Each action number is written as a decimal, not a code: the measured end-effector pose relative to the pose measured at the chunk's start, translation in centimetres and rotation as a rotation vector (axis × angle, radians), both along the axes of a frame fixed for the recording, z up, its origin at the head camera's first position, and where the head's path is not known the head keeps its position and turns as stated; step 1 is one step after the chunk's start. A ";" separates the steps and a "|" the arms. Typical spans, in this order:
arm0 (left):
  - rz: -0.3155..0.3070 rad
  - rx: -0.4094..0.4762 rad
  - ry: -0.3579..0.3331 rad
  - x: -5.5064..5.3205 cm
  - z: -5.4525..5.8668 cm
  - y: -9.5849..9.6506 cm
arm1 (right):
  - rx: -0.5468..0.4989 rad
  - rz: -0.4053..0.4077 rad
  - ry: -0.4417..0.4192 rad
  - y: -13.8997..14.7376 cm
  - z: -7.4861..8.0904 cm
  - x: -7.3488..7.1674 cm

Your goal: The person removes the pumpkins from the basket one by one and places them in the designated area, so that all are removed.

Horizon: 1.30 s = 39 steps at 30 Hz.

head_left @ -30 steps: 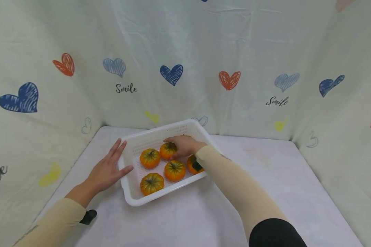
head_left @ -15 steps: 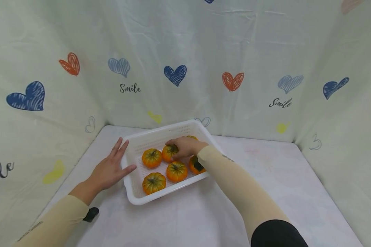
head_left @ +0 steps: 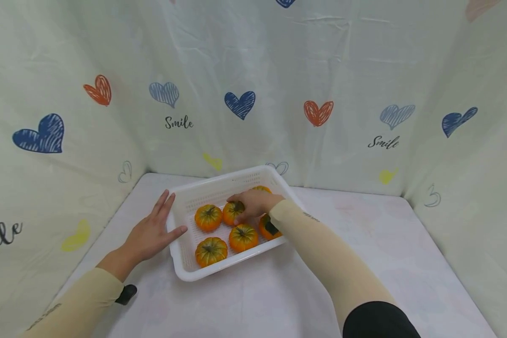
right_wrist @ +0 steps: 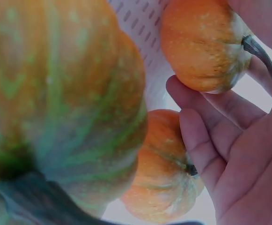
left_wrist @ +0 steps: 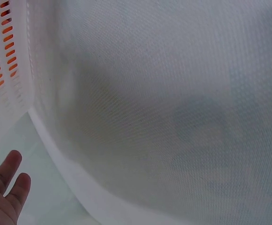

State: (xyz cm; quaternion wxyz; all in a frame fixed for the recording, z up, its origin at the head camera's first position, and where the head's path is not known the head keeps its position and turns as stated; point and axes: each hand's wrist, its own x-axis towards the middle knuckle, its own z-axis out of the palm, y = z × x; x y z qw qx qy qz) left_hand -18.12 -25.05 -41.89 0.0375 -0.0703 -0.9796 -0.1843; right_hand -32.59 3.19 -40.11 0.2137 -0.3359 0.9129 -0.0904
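Observation:
A white slotted plastic basket (head_left: 236,259) stands at an angle on the table, with several small orange-and-green pumpkins inside. My right hand (head_left: 255,203) reaches in and holds one pumpkin (head_left: 229,215) between thumb and fingers; the right wrist view shows this held pumpkin (right_wrist: 199,44) and its curved stem. Around it sit a left pumpkin (head_left: 208,218), a front-left pumpkin (head_left: 211,252) and a front pumpkin (head_left: 243,238). The right forearm partly covers another pumpkin (head_left: 268,227). With fingers spread straight, my left hand (head_left: 148,235) touches the basket's left side.
A white cloth covers the table (head_left: 346,263). Behind it hangs a pale curtain (head_left: 270,56) printed with hearts, close to the basket's back edge. Up close in the right wrist view, a large blurred pumpkin (right_wrist: 75,103) fills the left side.
The held pumpkin has shifted slightly toward the front of the basket with my right hand. My left hand stays at the basket's side. The head view has swung slightly left.

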 end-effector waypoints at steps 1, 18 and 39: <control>0.001 0.000 0.002 0.0 0.0 0.0 | 0.001 0.003 0.005 0.0 0.0 0.0; 0.011 0.026 0.003 0.0 -0.2 0.0 | -0.058 -0.045 -0.072 0.1 0.0 0.4; -0.007 0.028 -0.015 0.1 -0.2 -0.2 | -0.246 -0.051 -0.074 6.1 7.0 0.9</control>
